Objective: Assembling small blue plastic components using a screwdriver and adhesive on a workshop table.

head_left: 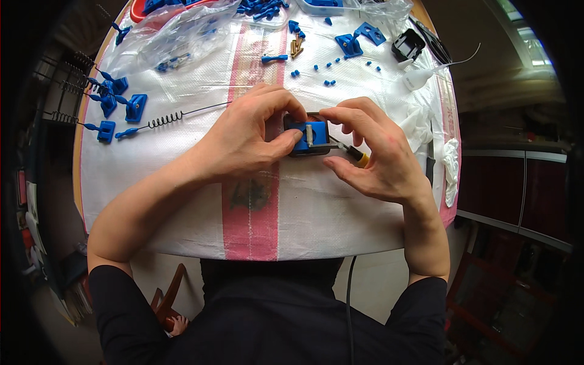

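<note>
Near the middle of the table, my left hand (243, 131) is closed around the left side of a small black box-like holder (315, 151). A blue plastic block (320, 135) with a light-coloured bar across it sits in that holder, and my left thumb rests on its left edge. My right hand (383, 152) curves round the right side with fingers and thumb apart. Its index fingertip is at the holder's far right corner; contact is hard to make out. Beside the right thumb is a yellow-and-black handled tool (358, 156), partly hidden by the hand.
A coiled black spring wire (165, 119) with a blue end lies left; several similar blue pieces (136, 108) stand beyond it. Brass pins (297, 45), blue bits, a black case (408, 45) and a white nozzle bottle (417, 78) occupy the far side. Plastic bags (182, 42) lie far left.
</note>
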`<state>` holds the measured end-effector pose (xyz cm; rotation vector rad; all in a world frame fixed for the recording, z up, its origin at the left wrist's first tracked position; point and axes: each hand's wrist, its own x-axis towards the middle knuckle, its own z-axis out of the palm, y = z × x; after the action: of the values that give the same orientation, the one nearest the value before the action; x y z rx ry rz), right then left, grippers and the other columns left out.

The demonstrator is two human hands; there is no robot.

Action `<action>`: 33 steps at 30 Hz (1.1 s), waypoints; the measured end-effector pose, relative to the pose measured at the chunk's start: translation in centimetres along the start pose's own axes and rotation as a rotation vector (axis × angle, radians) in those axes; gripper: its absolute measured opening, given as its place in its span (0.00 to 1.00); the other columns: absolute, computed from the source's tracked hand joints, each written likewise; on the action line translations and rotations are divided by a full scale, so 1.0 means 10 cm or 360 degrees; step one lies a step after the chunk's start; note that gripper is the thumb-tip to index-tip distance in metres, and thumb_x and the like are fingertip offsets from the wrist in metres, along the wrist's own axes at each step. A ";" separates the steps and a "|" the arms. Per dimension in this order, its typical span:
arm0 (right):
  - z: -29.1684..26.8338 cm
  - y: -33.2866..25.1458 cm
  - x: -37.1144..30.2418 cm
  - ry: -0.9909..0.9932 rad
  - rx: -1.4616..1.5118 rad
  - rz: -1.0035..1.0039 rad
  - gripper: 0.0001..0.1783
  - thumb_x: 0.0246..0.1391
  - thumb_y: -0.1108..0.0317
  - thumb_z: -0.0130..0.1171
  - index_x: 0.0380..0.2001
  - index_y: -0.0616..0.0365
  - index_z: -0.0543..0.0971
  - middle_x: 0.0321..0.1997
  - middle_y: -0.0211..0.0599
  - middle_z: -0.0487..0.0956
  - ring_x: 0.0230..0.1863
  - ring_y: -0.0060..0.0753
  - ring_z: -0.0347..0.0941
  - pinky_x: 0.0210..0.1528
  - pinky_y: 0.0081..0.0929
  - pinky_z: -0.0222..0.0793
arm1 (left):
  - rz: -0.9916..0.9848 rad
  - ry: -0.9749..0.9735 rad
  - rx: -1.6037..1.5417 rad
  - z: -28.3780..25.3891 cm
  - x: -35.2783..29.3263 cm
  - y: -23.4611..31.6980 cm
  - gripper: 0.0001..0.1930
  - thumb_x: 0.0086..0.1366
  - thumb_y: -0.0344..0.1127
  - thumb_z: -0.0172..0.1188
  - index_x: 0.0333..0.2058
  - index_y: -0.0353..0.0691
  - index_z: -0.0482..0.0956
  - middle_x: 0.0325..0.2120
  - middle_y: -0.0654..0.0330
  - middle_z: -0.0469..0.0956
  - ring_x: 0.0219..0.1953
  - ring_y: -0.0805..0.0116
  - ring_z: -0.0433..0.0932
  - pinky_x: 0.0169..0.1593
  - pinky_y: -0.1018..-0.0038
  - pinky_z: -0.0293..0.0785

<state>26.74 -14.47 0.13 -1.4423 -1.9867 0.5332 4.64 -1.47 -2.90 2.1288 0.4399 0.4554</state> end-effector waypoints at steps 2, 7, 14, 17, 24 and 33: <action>-0.03 -0.02 -0.01 0.0084 -0.0010 -0.0066 0.30 0.43 0.73 0.73 0.54 0.58 0.78 0.45 0.43 0.78 0.46 0.47 0.78 0.47 0.37 0.77 | -0.0097 -0.0024 -0.0027 0.00 0.00 0.04 0.11 0.61 0.27 0.64 0.43 0.35 0.79 0.43 0.57 0.79 0.49 0.63 0.76 0.57 0.68 0.71; 0.04 -0.07 -0.02 0.0218 0.0016 -0.0177 0.27 0.44 0.71 0.74 0.50 0.57 0.79 0.36 0.38 0.79 0.37 0.42 0.79 0.40 0.36 0.77 | -0.0097 -0.0012 -0.0034 0.00 0.00 0.09 0.12 0.61 0.25 0.63 0.44 0.34 0.79 0.43 0.56 0.78 0.50 0.63 0.77 0.59 0.68 0.70; 0.13 -0.08 0.02 0.0258 0.0034 -0.0223 0.17 0.47 0.73 0.73 0.41 0.57 0.81 0.30 0.35 0.81 0.29 0.37 0.81 0.31 0.33 0.75 | -0.0179 0.0069 -0.0265 -0.03 -0.01 0.07 0.11 0.67 0.26 0.58 0.47 0.33 0.79 0.45 0.59 0.79 0.50 0.68 0.76 0.59 0.70 0.70; 0.16 -0.09 0.03 0.0294 0.0059 -0.0214 0.14 0.47 0.75 0.73 0.38 0.57 0.82 0.28 0.34 0.81 0.28 0.36 0.80 0.29 0.32 0.74 | -0.0193 0.0199 -0.0299 -0.09 -0.02 0.14 0.12 0.69 0.26 0.55 0.50 0.33 0.77 0.46 0.60 0.78 0.50 0.72 0.76 0.58 0.72 0.70; 0.17 -0.10 0.05 0.0362 0.0038 -0.0266 0.13 0.46 0.78 0.73 0.36 0.57 0.82 0.28 0.36 0.81 0.27 0.36 0.80 0.28 0.31 0.73 | -0.0215 0.0243 -0.0482 -0.18 -0.04 0.24 0.14 0.72 0.26 0.54 0.54 0.32 0.75 0.47 0.58 0.78 0.53 0.72 0.76 0.60 0.71 0.72; 0.07 -0.18 0.05 0.0451 -0.0175 -0.0511 0.17 0.43 0.83 0.74 0.38 0.62 0.83 0.31 0.40 0.83 0.29 0.37 0.81 0.30 0.28 0.76 | -0.0535 0.0010 -0.0488 -0.41 -0.02 0.48 0.22 0.72 0.29 0.57 0.61 0.27 0.70 0.49 0.52 0.79 0.51 0.69 0.79 0.58 0.70 0.76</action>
<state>24.87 -14.53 0.90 -1.1536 -1.9846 0.0752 3.21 -1.36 3.27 1.7181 0.6727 0.3129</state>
